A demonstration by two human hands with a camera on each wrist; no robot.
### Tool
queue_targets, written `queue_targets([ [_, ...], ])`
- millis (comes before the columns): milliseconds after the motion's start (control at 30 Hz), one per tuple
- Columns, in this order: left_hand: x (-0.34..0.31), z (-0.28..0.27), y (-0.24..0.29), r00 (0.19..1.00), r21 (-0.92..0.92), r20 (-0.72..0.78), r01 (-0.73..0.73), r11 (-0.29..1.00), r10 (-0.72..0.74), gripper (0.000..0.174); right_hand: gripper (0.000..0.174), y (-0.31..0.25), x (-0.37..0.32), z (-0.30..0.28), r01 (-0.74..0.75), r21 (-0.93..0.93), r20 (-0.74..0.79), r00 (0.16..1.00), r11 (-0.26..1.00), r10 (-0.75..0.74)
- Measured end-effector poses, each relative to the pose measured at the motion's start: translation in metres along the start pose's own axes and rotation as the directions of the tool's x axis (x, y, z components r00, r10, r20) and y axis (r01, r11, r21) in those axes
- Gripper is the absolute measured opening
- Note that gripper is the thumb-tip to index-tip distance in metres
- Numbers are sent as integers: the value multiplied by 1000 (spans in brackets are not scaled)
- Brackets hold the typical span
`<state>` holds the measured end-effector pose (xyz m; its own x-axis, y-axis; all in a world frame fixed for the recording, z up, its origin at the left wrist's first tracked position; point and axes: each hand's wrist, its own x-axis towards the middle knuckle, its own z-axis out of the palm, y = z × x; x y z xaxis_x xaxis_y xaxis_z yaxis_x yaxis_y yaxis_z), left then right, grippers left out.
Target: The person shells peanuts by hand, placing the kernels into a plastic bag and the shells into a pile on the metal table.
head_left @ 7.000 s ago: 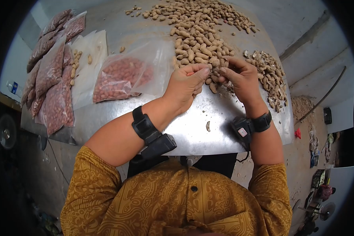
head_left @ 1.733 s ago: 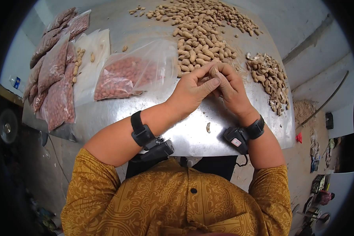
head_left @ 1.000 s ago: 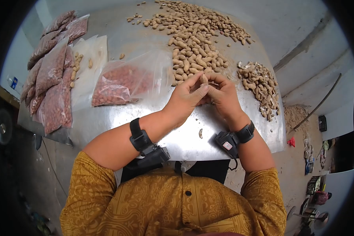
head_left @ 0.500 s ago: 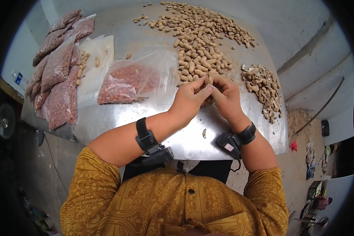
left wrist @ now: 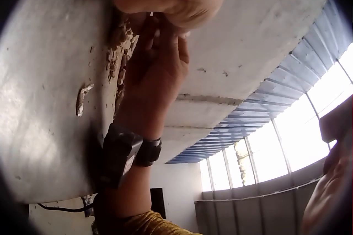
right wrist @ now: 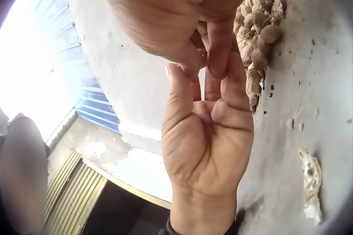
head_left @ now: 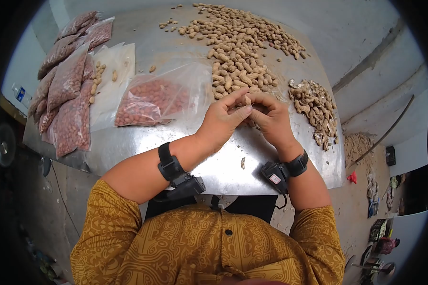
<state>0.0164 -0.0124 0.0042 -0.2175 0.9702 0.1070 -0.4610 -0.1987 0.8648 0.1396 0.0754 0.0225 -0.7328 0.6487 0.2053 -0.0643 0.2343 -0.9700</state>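
Note:
In the head view an unshelled peanut [head_left: 246,100] sits at the meeting fingertips of both hands, over the near end of the peanut pile [head_left: 242,66]. My left hand [head_left: 222,118] pinches it from the left with thumb and forefinger. From the right, the thumb and fingers of my right hand [head_left: 275,118] grip it too. The right wrist view has the left hand [right wrist: 207,136] palm up, its fingertips against those of the right hand [right wrist: 171,14]. In the left wrist view the hands hide the peanut.
A heap of broken shells [head_left: 316,107] lies at the right of the metal table [head_left: 214,175]. Left of the pile is a clear bag of red kernels [head_left: 152,99], then empty bags [head_left: 111,85] and stacked filled bags [head_left: 66,90]. A shell scrap [head_left: 243,163] lies near the front edge.
Seven seconds ago the hands were apart, the right over the pile's edge; they have since come together around a peanut. Over the last second they stay together, with small finger shifts.

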Motion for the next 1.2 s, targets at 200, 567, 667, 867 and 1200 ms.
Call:
queue_targets([
  [200, -2, 3, 1, 1000, 102, 6, -22, 995, 22, 43, 19, -2, -1, 3, -15, -90, -27, 1000, 996, 12],
  [567, 0, 1, 6, 999, 55, -27, 37, 998, -36, 38, 22, -5, -1, 5, -35, 60, -15, 999, 998, 36],
  [667, 3, -6, 8, 1000, 207, 0, 1, 978, -1, 28, 31, -5, -2, 2, 16, 101, 62, 998, 995, -23],
  [867, 9, -17, 8, 951, 718, 142, -291, 632, 276, 20, 43, -4, -3, -5, 114, -195, 117, 989, 974, -93],
  [1200, 3, 0, 9, 982, 275, -23, -173, 946, 187, 16, 40, -12, -7, 12, 87, 17, -33, 996, 996, -87],
])
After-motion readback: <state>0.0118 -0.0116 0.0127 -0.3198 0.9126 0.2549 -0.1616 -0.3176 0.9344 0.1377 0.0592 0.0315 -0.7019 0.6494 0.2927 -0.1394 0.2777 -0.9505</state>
